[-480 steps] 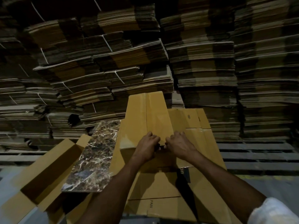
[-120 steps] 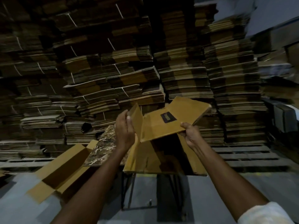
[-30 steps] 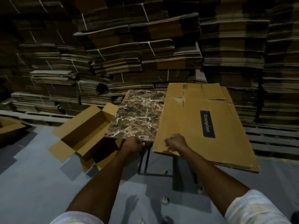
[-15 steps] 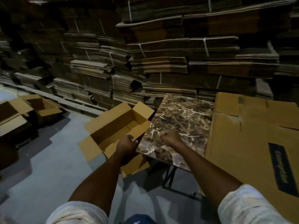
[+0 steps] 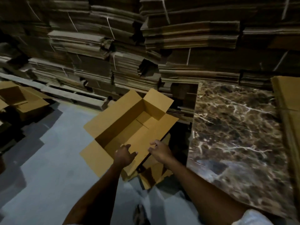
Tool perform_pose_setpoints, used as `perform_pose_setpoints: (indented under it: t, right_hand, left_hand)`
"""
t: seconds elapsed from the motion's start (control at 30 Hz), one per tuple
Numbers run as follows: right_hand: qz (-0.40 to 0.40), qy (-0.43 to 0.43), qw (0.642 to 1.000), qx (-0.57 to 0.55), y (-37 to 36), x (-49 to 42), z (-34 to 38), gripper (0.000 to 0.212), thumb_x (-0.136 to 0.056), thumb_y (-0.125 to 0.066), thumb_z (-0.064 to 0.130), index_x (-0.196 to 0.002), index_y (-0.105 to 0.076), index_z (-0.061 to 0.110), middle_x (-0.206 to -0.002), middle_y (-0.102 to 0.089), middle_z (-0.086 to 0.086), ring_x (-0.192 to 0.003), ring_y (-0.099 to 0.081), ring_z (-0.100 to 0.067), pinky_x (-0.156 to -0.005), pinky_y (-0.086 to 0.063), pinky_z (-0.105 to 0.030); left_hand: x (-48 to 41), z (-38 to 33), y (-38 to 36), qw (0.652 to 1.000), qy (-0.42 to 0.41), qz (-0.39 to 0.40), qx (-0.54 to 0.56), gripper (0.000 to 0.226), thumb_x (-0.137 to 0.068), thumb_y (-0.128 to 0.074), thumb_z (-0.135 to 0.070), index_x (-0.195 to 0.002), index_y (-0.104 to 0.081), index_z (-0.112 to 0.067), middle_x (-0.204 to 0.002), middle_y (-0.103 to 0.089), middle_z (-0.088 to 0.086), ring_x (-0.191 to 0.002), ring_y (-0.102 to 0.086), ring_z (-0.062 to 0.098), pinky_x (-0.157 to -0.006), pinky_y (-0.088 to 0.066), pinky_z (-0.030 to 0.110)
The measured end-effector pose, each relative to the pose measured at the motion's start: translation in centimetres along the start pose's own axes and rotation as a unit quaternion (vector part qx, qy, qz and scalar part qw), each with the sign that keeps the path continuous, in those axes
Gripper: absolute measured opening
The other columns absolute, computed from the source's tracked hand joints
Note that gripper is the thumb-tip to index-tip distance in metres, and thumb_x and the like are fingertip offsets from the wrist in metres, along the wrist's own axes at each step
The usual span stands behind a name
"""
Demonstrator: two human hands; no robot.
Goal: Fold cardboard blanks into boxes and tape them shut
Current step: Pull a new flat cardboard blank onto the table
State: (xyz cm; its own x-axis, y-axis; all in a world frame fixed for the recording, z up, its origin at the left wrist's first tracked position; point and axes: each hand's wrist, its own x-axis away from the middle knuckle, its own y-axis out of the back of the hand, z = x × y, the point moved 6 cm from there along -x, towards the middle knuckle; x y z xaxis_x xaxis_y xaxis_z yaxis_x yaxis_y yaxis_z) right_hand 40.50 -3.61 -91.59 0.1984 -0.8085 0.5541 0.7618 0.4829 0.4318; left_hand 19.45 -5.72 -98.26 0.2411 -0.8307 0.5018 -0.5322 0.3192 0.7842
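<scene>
Hands first: I see my left hand on the near long flap of the open box, fingers part-curled and resting on the cardboard, thumb spread toward the right. Whether it has a real grip on the flap I cannot tell. My right hand is just beside it at the same flap's edge, fingers bent and loosely spread, touching or nearly touching the cardboard; I cannot tell that it holds anything.

That box sits low by the grey floor, left of the marble-topped table, its four top flaps splayed outward and its inside bare. More folded cardboard lies under its near end. A flat blank rests on the table's right side. Another open box sits at far left. Strapped stacks of flat blanks fill the background.
</scene>
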Motion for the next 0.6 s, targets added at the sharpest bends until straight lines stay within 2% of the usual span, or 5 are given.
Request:
perform_pose_setpoints:
  t: [0.13, 0.23, 0.33, 0.47, 0.6]
  right_hand:
    - [-0.002, -0.062, 0.998, -0.007, -5.6, -6.5, -2.7, 0.045, -0.097, -0.060, 0.040, -0.140, -0.050, 0.030, -0.130, -0.061, -0.003, -0.109, -0.062, -0.021, -0.088, -0.055, -0.035]
    - [0.003, -0.085, 0.996, -0.029, -8.0, -9.8, -4.9, 0.056, -0.102, -0.058, 0.033, -0.154, -0.038, 0.025, -0.149, -0.052, -0.002, -0.129, -0.054, -0.021, -0.082, -0.045, -0.023]
    - [0.012, -0.102, 0.995, -0.015, -9.5, -12.7, -7.1, 0.066, -0.103, -0.058, 0.035, -0.160, -0.027, 0.026, -0.160, -0.039, -0.003, -0.139, -0.046, -0.026, -0.094, -0.045, -0.027]
    - [0.017, -0.118, 0.993, -0.021, -11.2, -14.9, -9.4, 0.067, -0.103, -0.057, 0.033, -0.161, -0.024, 0.027, -0.161, -0.037, -0.003, -0.144, -0.040, -0.027, -0.109, -0.042, -0.035]
    - [0.017, -0.120, 0.992, -0.026, -12.0, -15.1, -10.4, 0.067, -0.104, -0.057, 0.035, -0.161, -0.023, 0.028, -0.162, -0.035, -0.002, -0.145, -0.039, -0.027, -0.110, -0.042, -0.036]
  left_hand:
    - [-7.7, 3.7, -3.7, 0.997, -0.016, 0.042, -0.061, 0.089, -0.088, -0.055, -0.071, -0.157, -0.030, -0.019, -0.159, -0.037, 0.010, -0.140, -0.041, 0.031, -0.110, -0.041, 0.047]
    - [-12.2, 4.8, -7.0, 0.995, -0.017, 0.063, -0.070, 0.097, -0.088, -0.058, -0.070, -0.160, -0.021, -0.016, -0.160, -0.032, 0.012, -0.143, -0.034, 0.032, -0.112, -0.038, 0.047]
    - [-16.1, 5.9, -9.7, 0.995, -0.013, 0.079, -0.066, 0.107, -0.083, -0.061, -0.074, -0.161, -0.015, -0.016, -0.157, -0.034, 0.013, -0.141, -0.037, 0.033, -0.110, -0.039, 0.047]
    - [-19.5, 8.3, -13.2, 0.990, 0.003, 0.138, 0.002, 0.111, -0.073, -0.076, -0.070, -0.154, -0.027, -0.013, -0.147, -0.049, 0.011, -0.132, -0.049, 0.032, -0.102, -0.045, 0.042]
    - [-20.9, 8.9, -14.7, 0.993, -0.008, 0.114, -0.013, 0.082, -0.081, -0.077, -0.057, -0.138, -0.046, -0.008, -0.135, -0.056, 0.010, -0.124, -0.055, 0.026, -0.092, -0.045, 0.032]
